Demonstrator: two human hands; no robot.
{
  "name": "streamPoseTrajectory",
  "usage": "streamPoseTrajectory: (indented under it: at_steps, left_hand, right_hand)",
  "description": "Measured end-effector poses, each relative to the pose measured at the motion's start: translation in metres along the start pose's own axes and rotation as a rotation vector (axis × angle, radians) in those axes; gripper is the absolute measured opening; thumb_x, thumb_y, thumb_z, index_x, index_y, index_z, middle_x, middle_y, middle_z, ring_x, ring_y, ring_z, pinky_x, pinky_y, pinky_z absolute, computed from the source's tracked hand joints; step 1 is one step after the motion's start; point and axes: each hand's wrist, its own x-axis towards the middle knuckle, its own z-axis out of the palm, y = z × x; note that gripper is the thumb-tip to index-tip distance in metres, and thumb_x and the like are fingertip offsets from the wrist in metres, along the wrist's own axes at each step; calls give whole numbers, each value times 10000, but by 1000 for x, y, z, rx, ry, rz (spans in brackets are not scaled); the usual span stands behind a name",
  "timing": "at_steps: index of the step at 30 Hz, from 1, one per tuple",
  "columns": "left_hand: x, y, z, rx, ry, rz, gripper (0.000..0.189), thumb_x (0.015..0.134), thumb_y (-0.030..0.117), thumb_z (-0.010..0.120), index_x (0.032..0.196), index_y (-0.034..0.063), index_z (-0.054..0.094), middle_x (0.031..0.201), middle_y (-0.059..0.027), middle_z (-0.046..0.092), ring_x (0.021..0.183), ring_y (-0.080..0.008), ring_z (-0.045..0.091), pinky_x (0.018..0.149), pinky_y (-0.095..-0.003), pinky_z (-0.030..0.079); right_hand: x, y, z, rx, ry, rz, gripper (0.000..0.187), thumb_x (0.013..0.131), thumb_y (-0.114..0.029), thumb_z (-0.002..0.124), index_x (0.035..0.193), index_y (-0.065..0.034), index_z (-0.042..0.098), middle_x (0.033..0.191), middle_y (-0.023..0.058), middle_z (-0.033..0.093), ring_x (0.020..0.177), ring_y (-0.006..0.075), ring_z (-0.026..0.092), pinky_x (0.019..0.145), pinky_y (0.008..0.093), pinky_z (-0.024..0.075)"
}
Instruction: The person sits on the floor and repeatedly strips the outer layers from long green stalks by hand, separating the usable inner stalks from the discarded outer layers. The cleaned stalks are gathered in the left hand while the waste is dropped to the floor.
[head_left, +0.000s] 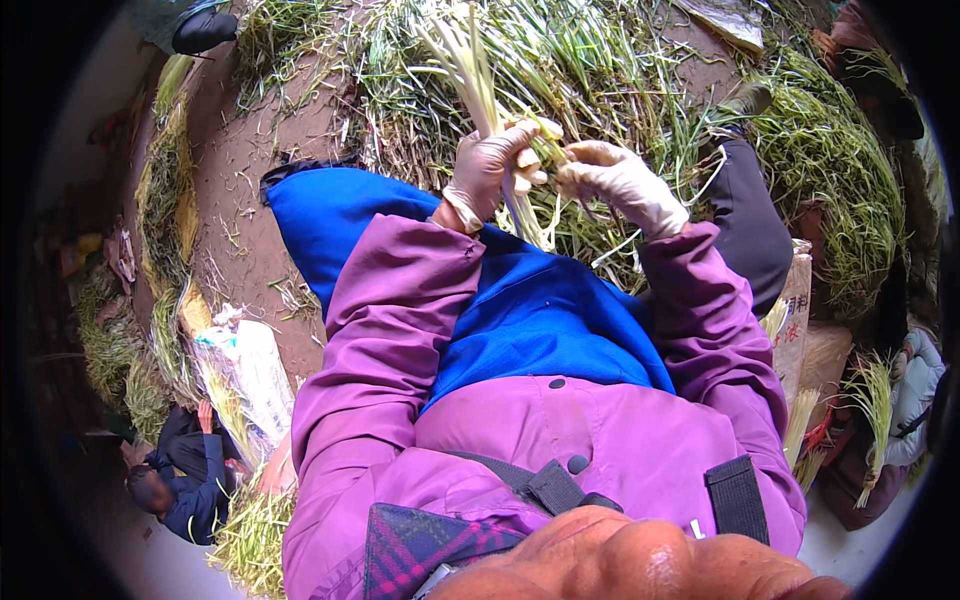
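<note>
My left hand (495, 169), in a pale thin glove, is closed around a bunch of pale green stalks (476, 82); their pale ends hang below the fist. Close beside it on the right, my gloved right hand (619, 184) pinches the root end of a thin stalk (551, 150) between thumb and fingers. Both hands are above a blue cloth (540, 307) that covers my lap. Behind them lies a wide heap of long green leafy stalks (600, 67), with darker roots and dry bits among it.
Another heap of greens (825, 165) lies at the right, beyond my dark-trousered leg (742, 202). A printed sack (795, 322) stands at my right side. A white plastic sack (259, 367) and a person in dark clothes (187, 480) are at the lower left. Another person's pale sleeve (919, 382) shows at the far right.
</note>
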Motion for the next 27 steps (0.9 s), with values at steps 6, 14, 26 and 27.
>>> streamPoseTrajectory:
  at_steps: [6,14,26,27]
  left_hand:
    - [5,-10,2,-82,114,21,204,894,182,643,1005,12,669,643,-19,584,493,-114,555,391,-225,426]
    - [-24,52,-33,-47,212,246,279,968,222,516,1059,-3,653,629,36,525,469,-31,418,524,-249,506]
    - [-25,52,-33,-56,224,114,359,987,290,491,890,-29,625,684,-109,647,357,-95,436,488,-259,499]
    - [-24,52,-31,-8,228,82,384,997,293,466,932,-42,642,688,-100,649,355,-88,436,486,-246,496]
  right_hand:
    - [22,7,12,129,150,-171,135,900,-141,629,931,-12,652,781,54,667,665,108,605,622,221,471]
    - [24,36,-104,-144,300,112,161,866,-192,665,879,-34,640,720,35,632,582,117,574,563,241,477]
    - [117,40,-69,-1326,356,-9,383,914,-400,570,1122,-85,637,997,132,686,894,281,657,835,365,491]
    - [131,36,-59,-1356,412,-99,358,900,-394,591,1063,-81,649,965,144,684,876,302,656,801,386,495]
